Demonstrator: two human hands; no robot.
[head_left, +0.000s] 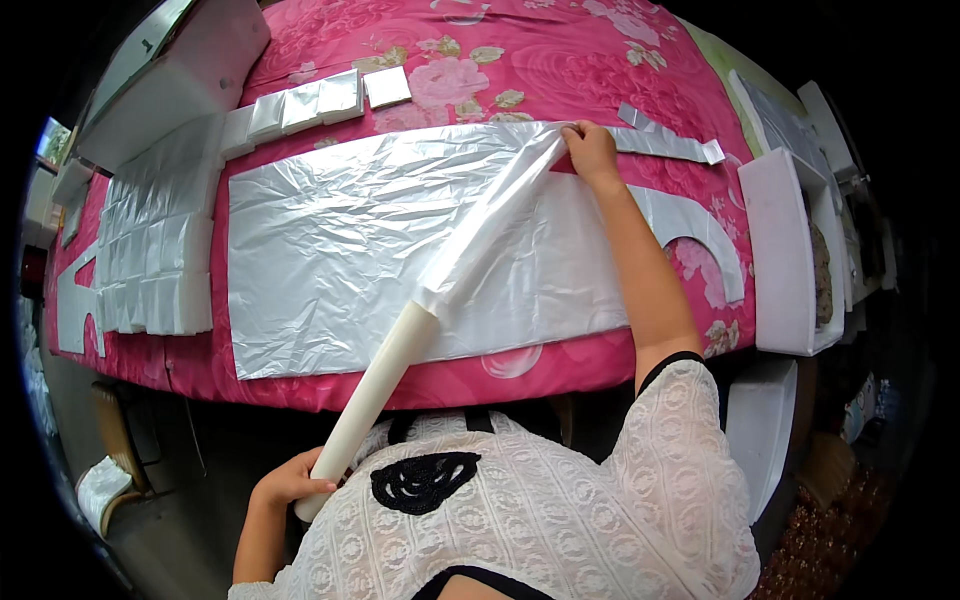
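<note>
your left fingers (316, 486) are gripping the near end of a white tube (372, 392); your right fingers (575, 134) are pinching glossy film (490, 215) at the far edge of sheets (300, 250) lying across the pink-covered bench (570, 55).

On the pink cloth (570, 60) lie film (540, 260) mid-frame, packets (160, 250) at left, 1 strip (668, 144) upper right and, seemingly, a box (195, 90) upper left.

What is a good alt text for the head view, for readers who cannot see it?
A person's left hand holds a white tube slanting over a silvery plastic sheet, while the right hand pinches it at the far edge. Beneath lies a pink floral cloth, with pale stacks at the left.
</note>
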